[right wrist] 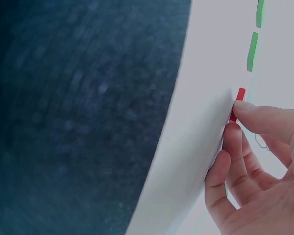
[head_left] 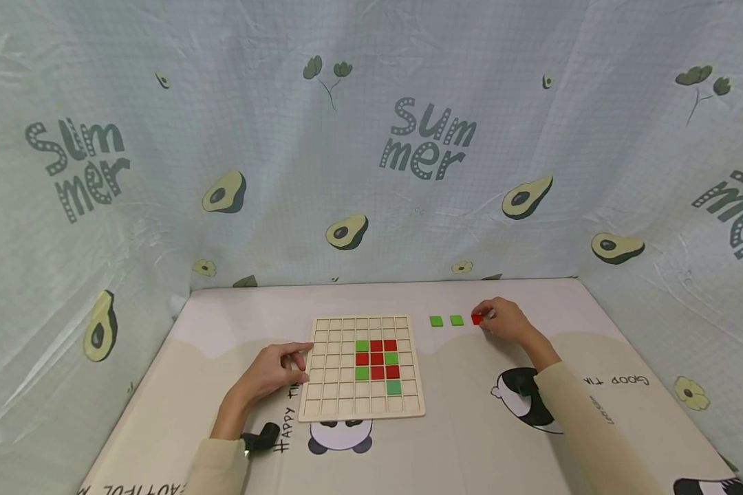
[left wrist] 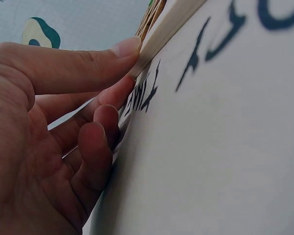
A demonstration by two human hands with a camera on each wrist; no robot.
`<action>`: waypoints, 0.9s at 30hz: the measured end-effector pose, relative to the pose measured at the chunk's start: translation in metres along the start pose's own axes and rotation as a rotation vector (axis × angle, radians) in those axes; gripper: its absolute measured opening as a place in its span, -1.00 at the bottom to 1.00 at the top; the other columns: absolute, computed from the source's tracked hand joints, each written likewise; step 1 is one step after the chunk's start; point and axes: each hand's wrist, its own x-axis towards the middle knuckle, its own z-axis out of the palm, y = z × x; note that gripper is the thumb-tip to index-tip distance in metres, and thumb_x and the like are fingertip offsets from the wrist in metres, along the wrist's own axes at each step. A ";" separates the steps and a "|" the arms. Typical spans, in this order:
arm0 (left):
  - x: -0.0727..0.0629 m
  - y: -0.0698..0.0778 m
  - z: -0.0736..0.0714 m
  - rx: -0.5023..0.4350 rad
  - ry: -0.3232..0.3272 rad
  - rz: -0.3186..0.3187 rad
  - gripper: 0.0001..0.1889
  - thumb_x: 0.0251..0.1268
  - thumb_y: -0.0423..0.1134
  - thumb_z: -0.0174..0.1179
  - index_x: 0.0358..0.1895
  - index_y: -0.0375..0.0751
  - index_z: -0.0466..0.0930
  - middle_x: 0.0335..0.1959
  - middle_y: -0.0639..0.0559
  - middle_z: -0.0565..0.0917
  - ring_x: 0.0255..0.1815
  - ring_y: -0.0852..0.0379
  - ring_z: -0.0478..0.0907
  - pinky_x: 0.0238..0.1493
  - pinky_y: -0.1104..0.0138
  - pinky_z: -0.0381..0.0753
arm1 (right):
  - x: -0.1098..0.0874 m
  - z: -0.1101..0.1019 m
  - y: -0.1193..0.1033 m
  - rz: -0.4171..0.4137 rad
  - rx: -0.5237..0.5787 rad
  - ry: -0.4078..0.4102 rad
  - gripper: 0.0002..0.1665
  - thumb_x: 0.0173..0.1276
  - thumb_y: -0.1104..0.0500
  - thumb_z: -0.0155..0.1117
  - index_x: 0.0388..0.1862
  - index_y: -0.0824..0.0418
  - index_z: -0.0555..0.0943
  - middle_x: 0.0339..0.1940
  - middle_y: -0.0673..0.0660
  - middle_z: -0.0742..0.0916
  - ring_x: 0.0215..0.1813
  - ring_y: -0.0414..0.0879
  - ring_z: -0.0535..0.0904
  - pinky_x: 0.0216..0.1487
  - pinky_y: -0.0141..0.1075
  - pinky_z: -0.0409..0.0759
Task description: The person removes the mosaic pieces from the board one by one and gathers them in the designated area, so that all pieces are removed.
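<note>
My left hand (head_left: 275,368) rests at the left edge of a light wooden grid board (head_left: 328,411). Its thumb and index finger touch that edge some way apart, the other fingers loosely bent in the left wrist view. Red and green square tiles fill a block of cells right of the board's middle, with one green tile (head_left: 393,388) just below the block. Off to the board's right, my right hand (head_left: 506,321) pinches a red tile (right wrist: 240,94) by thumb and fingertips, low at the table. The fingers partly cover this tile.
Two loose green tiles, a nearer one (head_left: 457,320) and another (head_left: 436,321), lie in line between the red tile and the board. Printed cloth (head_left: 272,151) hangs behind the table and at both sides. Panda pictures and lettering mark the pale tabletop (head_left: 458,440).
</note>
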 end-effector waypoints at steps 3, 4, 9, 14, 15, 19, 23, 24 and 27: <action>0.000 -0.001 0.000 0.002 -0.001 0.006 -0.36 0.00 -0.39 0.48 0.27 -0.41 0.61 -0.36 0.00 0.66 -0.50 0.26 0.36 -0.42 0.42 0.33 | 0.000 0.000 0.000 -0.002 -0.002 0.005 -0.70 0.34 0.35 0.31 0.04 0.33 0.72 -0.03 0.31 0.73 -0.07 0.09 0.60 -0.02 -0.06 0.62; 0.000 -0.001 0.000 0.001 -0.002 0.004 -0.36 0.00 -0.39 0.48 0.27 -0.41 0.61 -0.36 0.01 0.66 -0.50 0.26 0.36 -0.42 0.42 0.33 | -0.001 0.000 0.000 -0.003 -0.002 0.007 -0.70 0.34 0.34 0.32 0.05 0.33 0.72 -0.04 0.31 0.73 -0.07 0.09 0.60 -0.03 -0.06 0.62; 0.000 -0.001 0.001 -0.002 -0.004 -0.009 -0.36 0.00 -0.39 0.49 0.28 -0.38 0.62 -0.36 0.03 0.65 -0.50 0.25 0.37 -0.41 0.42 0.34 | -0.002 -0.001 0.000 -0.002 -0.009 0.007 -0.68 0.33 0.33 0.36 0.06 0.34 0.69 -0.03 0.32 0.73 -0.07 0.11 0.62 -0.04 -0.07 0.64; 0.001 -0.002 0.001 -0.007 -0.008 0.000 -0.35 0.00 -0.40 0.48 0.29 -0.38 0.61 -0.36 0.03 0.65 -0.50 0.26 0.36 -0.40 0.42 0.34 | -0.003 -0.003 -0.003 0.007 -0.014 0.003 -0.66 0.32 0.32 0.37 0.08 0.33 0.68 0.01 0.34 0.71 -0.04 0.13 0.62 -0.03 -0.09 0.66; 0.001 -0.002 0.001 -0.008 -0.007 0.001 -0.35 0.00 -0.40 0.48 0.29 -0.39 0.61 -0.36 0.03 0.65 -0.50 0.26 0.36 -0.40 0.43 0.34 | -0.003 -0.003 -0.003 0.008 -0.013 0.002 -0.66 0.32 0.32 0.37 0.08 0.33 0.68 0.02 0.35 0.70 -0.04 0.14 0.62 -0.04 -0.09 0.67; 0.001 -0.002 0.001 -0.002 -0.005 0.010 -0.35 0.00 -0.39 0.48 0.28 -0.41 0.60 -0.36 0.00 0.66 -0.50 0.26 0.36 -0.41 0.43 0.34 | -0.004 -0.005 -0.006 -0.005 0.002 -0.005 -0.64 0.32 0.34 0.37 0.10 0.35 0.68 0.05 0.37 0.69 -0.03 0.16 0.63 -0.09 -0.12 0.68; 0.001 -0.001 0.000 0.004 -0.002 0.004 -0.35 0.01 -0.40 0.48 0.29 -0.40 0.60 -0.36 0.00 0.66 -0.50 0.25 0.36 -0.41 0.42 0.33 | -0.003 -0.006 -0.011 -0.050 0.010 -0.006 -0.64 0.32 0.35 0.37 0.10 0.35 0.68 0.05 0.38 0.68 -0.03 0.18 0.64 -0.11 -0.11 0.68; 0.001 0.000 0.000 0.006 0.000 -0.002 -0.36 0.01 -0.40 0.48 0.29 -0.39 0.60 -0.36 0.01 0.65 -0.51 0.25 0.36 -0.41 0.42 0.33 | -0.003 -0.007 -0.012 -0.066 0.011 -0.005 -0.64 0.31 0.35 0.37 0.09 0.35 0.68 0.04 0.38 0.69 -0.03 0.19 0.65 -0.10 -0.09 0.68; 0.001 0.000 0.000 0.013 -0.002 -0.004 -0.35 0.02 -0.40 0.47 0.29 -0.39 0.60 -0.36 0.02 0.65 -0.51 0.26 0.35 -0.42 0.42 0.32 | -0.002 -0.006 -0.018 -0.120 0.006 -0.001 -0.65 0.29 0.36 0.37 0.08 0.36 0.69 0.00 0.38 0.70 -0.06 0.20 0.69 -0.06 -0.02 0.67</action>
